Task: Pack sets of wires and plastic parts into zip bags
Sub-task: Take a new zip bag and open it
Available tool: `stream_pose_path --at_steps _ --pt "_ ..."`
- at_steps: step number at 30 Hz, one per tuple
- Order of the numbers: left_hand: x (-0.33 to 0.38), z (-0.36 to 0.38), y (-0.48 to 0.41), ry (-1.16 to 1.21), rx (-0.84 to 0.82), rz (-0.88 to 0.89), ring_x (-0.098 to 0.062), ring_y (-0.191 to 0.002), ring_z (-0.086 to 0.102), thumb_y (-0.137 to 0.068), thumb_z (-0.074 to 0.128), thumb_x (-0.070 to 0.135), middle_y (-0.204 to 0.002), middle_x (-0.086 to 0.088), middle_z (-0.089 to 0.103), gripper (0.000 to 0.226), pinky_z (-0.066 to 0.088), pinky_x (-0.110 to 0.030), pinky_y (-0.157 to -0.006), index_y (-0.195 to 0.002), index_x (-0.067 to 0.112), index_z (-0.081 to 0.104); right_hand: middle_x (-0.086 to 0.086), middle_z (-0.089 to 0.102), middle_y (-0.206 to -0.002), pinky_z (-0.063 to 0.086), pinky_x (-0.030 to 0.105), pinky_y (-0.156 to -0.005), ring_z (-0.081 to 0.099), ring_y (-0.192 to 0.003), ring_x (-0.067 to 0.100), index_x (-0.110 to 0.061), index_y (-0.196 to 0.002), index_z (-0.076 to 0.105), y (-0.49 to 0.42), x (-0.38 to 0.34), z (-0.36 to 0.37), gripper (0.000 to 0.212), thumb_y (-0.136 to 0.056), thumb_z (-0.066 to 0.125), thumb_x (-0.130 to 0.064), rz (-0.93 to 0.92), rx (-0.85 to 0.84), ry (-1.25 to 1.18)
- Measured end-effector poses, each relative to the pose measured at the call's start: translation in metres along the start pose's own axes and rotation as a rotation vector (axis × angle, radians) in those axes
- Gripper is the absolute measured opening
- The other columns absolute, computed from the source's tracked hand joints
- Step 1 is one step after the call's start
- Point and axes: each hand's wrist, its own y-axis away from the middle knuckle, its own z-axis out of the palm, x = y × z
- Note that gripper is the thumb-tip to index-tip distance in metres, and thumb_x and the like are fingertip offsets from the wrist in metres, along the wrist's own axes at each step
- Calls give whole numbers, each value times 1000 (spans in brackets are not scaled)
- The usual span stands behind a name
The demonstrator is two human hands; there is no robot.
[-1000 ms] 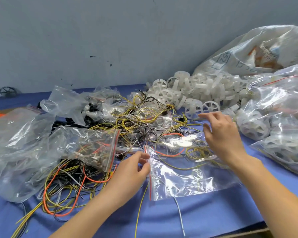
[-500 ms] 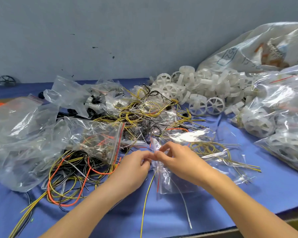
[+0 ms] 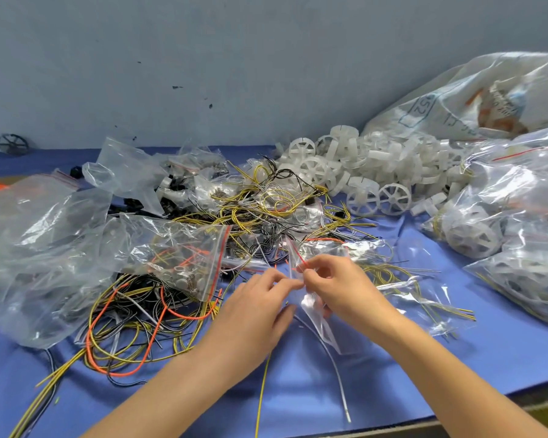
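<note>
Clear plastic with a red zip strip forms the zip bag (image 3: 329, 336), which is held at the centre of the head view, just above the blue-covered counter (image 3: 298, 403).

Head view, grips:
- Left grip (image 3: 253, 311): thumb and fingertips pinch the bag's edge from the 9 o'clock side.
- Right grip (image 3: 339, 289): fingers are curled and pinch the same edge from the 3 o'clock side. The fingertips of the two grips nearly touch.
- The red strip rises from the pinch point toward 12 o'clock, and the rest of the bag hangs toward 5 o'clock. Contents of the bag cannot be determined.

Head view, surroundings, with positions taken from the grips:
- 12 o'clock: a tangle of yellow, black and white wires (image 3: 266, 210).
- 1 o'clock: a loose pile of white plastic wheels (image 3: 361, 172), with a large printed sack (image 3: 472, 99) behind it against the wall.
- 3 o'clock: a flat bag of yellow wires (image 3: 424, 295) just beside the right grip. Further out are filled bags of wheels (image 3: 503, 235).
- 9 o'clock: a filled small-parts bag (image 3: 184, 257) with a red strip lies on coiled wires, including an orange loop (image 3: 124, 327).
- 10 o'clock: crumpled empty bags (image 3: 29, 248).
- 6 o'clock: a single yellow wire (image 3: 261, 390) and a white wire (image 3: 339, 380) lie on the counter.
</note>
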Motion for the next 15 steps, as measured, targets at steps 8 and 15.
stream_pose_path --at_steps 8,15 --pt "-7 4 -3 -135 42 26 -16 -100 54 -99 47 43 -102 11 57 22 39 -30 -81 -110 35 65 4 67 -96 45 38 -68 62 -86 29 -17 -103 68 10 -13 -22 15 -93 57 -21 -341 445 599" --pt "2 1 -6 -77 91 48 -16 -100 56 -99 50 33 -105 13 61 19 44 -34 -82 -112 36 64 3 61 -91 41 36 -60 60 -75 31 -18 -102 69 19 -23 -51 15 -91 59 -17 -383 758 516"
